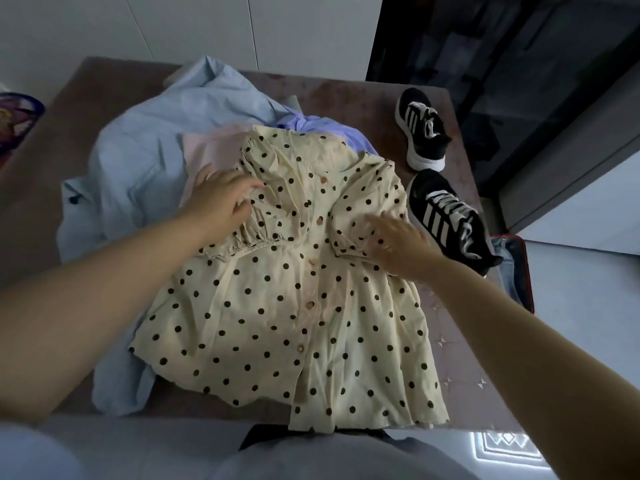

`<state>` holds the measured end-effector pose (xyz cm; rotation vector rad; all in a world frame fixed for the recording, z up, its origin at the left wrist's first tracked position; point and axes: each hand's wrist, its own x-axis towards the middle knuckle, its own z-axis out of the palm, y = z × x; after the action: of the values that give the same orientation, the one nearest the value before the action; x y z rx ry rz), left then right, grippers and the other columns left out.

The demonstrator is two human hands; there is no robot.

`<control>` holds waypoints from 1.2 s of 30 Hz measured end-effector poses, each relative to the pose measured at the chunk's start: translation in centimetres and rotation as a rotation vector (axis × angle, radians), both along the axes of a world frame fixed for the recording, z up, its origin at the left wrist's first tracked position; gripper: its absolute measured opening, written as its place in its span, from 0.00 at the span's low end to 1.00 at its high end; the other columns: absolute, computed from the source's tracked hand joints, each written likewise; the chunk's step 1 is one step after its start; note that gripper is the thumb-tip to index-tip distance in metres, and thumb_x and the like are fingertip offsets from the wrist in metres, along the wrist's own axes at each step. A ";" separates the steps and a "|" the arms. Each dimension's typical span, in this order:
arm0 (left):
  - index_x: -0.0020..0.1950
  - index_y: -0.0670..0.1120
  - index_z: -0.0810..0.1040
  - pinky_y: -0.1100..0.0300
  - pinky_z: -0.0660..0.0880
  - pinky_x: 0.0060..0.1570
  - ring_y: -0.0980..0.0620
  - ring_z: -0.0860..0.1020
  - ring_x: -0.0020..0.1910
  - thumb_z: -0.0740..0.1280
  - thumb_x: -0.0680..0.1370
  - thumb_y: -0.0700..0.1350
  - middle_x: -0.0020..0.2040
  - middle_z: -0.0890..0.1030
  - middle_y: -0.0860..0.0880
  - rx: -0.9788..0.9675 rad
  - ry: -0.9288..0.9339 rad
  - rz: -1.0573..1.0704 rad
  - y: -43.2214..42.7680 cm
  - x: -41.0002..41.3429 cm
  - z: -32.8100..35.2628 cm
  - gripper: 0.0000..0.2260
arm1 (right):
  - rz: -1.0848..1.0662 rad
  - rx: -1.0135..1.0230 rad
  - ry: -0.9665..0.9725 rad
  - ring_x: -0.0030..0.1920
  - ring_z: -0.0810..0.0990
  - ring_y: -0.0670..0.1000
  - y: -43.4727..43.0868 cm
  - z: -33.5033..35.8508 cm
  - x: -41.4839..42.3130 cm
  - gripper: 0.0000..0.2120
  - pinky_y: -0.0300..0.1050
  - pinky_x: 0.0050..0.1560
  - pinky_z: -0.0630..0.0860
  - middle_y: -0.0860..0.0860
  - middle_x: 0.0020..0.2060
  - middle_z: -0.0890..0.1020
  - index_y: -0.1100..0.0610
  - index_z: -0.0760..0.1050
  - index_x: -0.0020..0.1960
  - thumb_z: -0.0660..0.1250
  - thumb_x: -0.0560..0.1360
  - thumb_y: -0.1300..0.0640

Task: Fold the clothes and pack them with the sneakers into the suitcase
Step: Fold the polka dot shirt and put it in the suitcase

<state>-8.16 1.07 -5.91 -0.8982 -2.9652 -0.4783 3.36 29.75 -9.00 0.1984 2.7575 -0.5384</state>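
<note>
A cream polka-dot blouse [294, 313] lies spread face up on the table, buttons down its middle, both sleeves folded in over the chest. My left hand [221, 199] rests on the left sleeve with fingers pinching the fabric. My right hand [398, 244] lies flat on the right sleeve, fingers spread. Under the blouse sit a pale pink garment [211, 147], a light blue shirt [145, 161] and a lavender piece [332, 129]. Two black sneakers with white stripes, one far [424, 129] and one near [450, 220], stand at the table's right side. A sliver of the red-edged suitcase [519, 271] shows on the floor at right.
The brown table [346, 88] ends close to my body at the bottom. A dark cabinet [502, 64] stands at the back right. A colourful object [17, 119] sits at the far left edge. White walls are behind.
</note>
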 end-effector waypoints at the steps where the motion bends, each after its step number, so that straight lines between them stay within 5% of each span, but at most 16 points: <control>1: 0.65 0.46 0.72 0.47 0.55 0.69 0.42 0.72 0.60 0.63 0.76 0.40 0.62 0.75 0.43 0.007 0.011 0.034 0.2 -0.5 0.3 0.17 | 0.048 0.009 -0.091 0.75 0.52 0.53 0.1 -0.9 0.0 0.28 0.57 0.74 0.46 0.48 0.75 0.57 0.44 0.55 0.74 0.60 0.76 0.47; 5: 0.70 0.42 0.64 0.49 0.67 0.61 0.39 0.71 0.62 0.64 0.77 0.45 0.65 0.71 0.39 0.103 -0.084 0.239 0.6 -3.7 1.1 0.22 | -0.264 -0.214 0.220 0.61 0.74 0.56 1.7 -0.9 -2.4 0.15 0.53 0.61 0.72 0.53 0.62 0.73 0.52 0.74 0.61 0.61 0.75 0.53; 7: 0.70 0.41 0.63 0.60 0.66 0.60 0.45 0.70 0.63 0.65 0.78 0.46 0.66 0.70 0.44 0.270 -0.202 0.334 1.2 -4.9 1.6 0.23 | -0.343 -0.206 0.358 0.57 0.76 0.58 2.9 0.0 -4.4 0.14 0.48 0.55 0.72 0.56 0.57 0.75 0.56 0.74 0.59 0.63 0.75 0.54; 9: 0.69 0.38 0.63 0.76 0.61 0.47 0.56 0.68 0.58 0.63 0.79 0.45 0.64 0.71 0.48 0.378 -0.313 0.394 2.2 -6.1 1.8 0.21 | -0.409 -0.226 0.374 0.58 0.74 0.55 3.7 1.0 -6.6 0.17 0.43 0.53 0.68 0.54 0.58 0.75 0.58 0.71 0.63 0.63 0.76 0.54; 11: 0.69 0.40 0.65 0.78 0.59 0.41 0.59 0.65 0.53 0.62 0.79 0.49 0.63 0.72 0.49 0.442 -0.432 0.415 3.2 -7.7 1.6 0.21 | -0.482 -0.290 0.312 0.59 0.73 0.51 4.2 1.2 -8.6 0.21 0.35 0.47 0.67 0.52 0.60 0.74 0.60 0.66 0.68 0.63 0.77 0.55; 13: 0.66 0.45 0.71 0.74 0.62 0.55 0.60 0.69 0.56 0.66 0.74 0.59 0.59 0.75 0.54 0.522 -0.561 0.445 3.7 -9.4 0.6 0.27 | -0.525 -0.338 0.252 0.52 0.73 0.52 4.5 1.0 -10.2 0.19 0.31 0.34 0.68 0.53 0.54 0.75 0.62 0.66 0.67 0.61 0.77 0.58; 15: 0.62 0.47 0.75 0.59 0.69 0.63 0.53 0.76 0.58 0.69 0.70 0.62 0.58 0.78 0.52 0.558 -0.634 0.459 3.9 -10.2 -0.1 0.27 | -0.569 -0.400 0.212 0.41 0.72 0.51 4.3 0.6 -11.7 0.11 0.29 0.25 0.67 0.53 0.40 0.73 0.64 0.70 0.58 0.61 0.77 0.60; 19: 0.61 0.42 0.76 0.75 0.72 0.40 0.56 0.76 0.43 0.70 0.74 0.47 0.49 0.79 0.52 0.554 -0.592 0.452 4.1 -11.6 -0.9 0.17 | -0.463 -0.268 0.052 0.44 0.75 0.53 4.2 0.7 -13.5 0.13 0.41 0.44 0.74 0.54 0.39 0.75 0.62 0.74 0.55 0.67 0.74 0.57; 22: 0.56 0.44 0.78 0.71 0.74 0.38 0.59 0.76 0.37 0.68 0.75 0.44 0.44 0.81 0.50 0.606 -0.572 0.410 3.7 -11.9 0.4 0.10 | -0.364 -0.360 -0.035 0.51 0.80 0.59 5.5 2.1 -13.2 0.16 0.52 0.57 0.75 0.62 0.47 0.81 0.61 0.79 0.53 0.74 0.67 0.57; 24: 0.48 0.48 0.75 0.70 0.69 0.34 0.61 0.72 0.34 0.67 0.76 0.44 0.37 0.75 0.54 0.536 -0.503 0.360 3.0 -12.3 1.7 0.03 | -0.325 -0.347 -0.100 0.51 0.79 0.58 6.5 3.7 -12.5 0.20 0.53 0.59 0.75 0.60 0.49 0.80 0.58 0.78 0.53 0.77 0.63 0.57; 26: 0.39 0.49 0.71 0.64 0.65 0.35 0.57 0.67 0.33 0.67 0.76 0.46 0.33 0.70 0.52 0.476 -0.427 0.333 2.1 -13.0 3.2 0.08 | -0.311 -0.288 -0.084 0.49 0.77 0.55 7.4 5.6 -12.4 0.23 0.50 0.57 0.76 0.57 0.49 0.79 0.58 0.75 0.57 0.77 0.64 0.58; 29: 0.36 0.50 0.70 0.61 0.63 0.37 0.53 0.68 0.41 0.68 0.74 0.50 0.40 0.71 0.46 0.394 -0.257 0.310 2.0 -13.7 5.5 0.10 | -0.315 -0.141 0.097 0.38 0.72 0.50 8.1 9.2 -12.5 0.13 0.31 0.36 0.73 0.53 0.36 0.73 0.62 0.75 0.51 0.73 0.70 0.59; 30: 0.37 0.50 0.72 0.62 0.64 0.36 0.54 0.69 0.44 0.66 0.75 0.49 0.43 0.72 0.45 0.396 -0.199 0.318 2.4 -13.6 6.4 0.09 | -0.332 -0.090 0.178 0.37 0.70 0.50 8.0 10.3 -12.5 0.07 0.33 0.34 0.71 0.51 0.32 0.70 0.62 0.74 0.45 0.71 0.71 0.61; 33: 0.56 0.44 0.75 0.68 0.65 0.45 0.53 0.73 0.57 0.60 0.79 0.47 0.56 0.77 0.44 0.466 0.001 0.346 3.3 -13.3 8.0 0.10 | -0.308 0.088 0.412 0.42 0.68 0.52 6.0 12.2 -11.3 0.12 0.45 0.41 0.66 0.50 0.30 0.67 0.58 0.65 0.32 0.64 0.72 0.61; 35: 0.54 0.48 0.74 0.68 0.67 0.47 0.55 0.72 0.55 0.60 0.78 0.47 0.52 0.76 0.49 0.484 0.046 0.321 3.2 -12.0 8.5 0.08 | -0.296 0.057 0.462 0.44 0.72 0.54 4.6 12.0 -9.6 0.02 0.46 0.43 0.68 0.54 0.37 0.75 0.60 0.72 0.41 0.64 0.72 0.62; 36: 0.48 0.51 0.74 0.67 0.67 0.44 0.56 0.71 0.50 0.62 0.77 0.48 0.47 0.76 0.50 0.464 0.021 0.290 2.8 -10.9 8.6 0.03 | -0.263 0.034 0.450 0.46 0.74 0.55 3.9 11.4 -8.3 0.06 0.47 0.45 0.70 0.56 0.42 0.77 0.60 0.75 0.49 0.64 0.72 0.63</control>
<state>-19.09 3.88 2.64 -0.4173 -2.7092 -1.0636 -4.95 33.68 2.43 0.5098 3.2006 -0.6726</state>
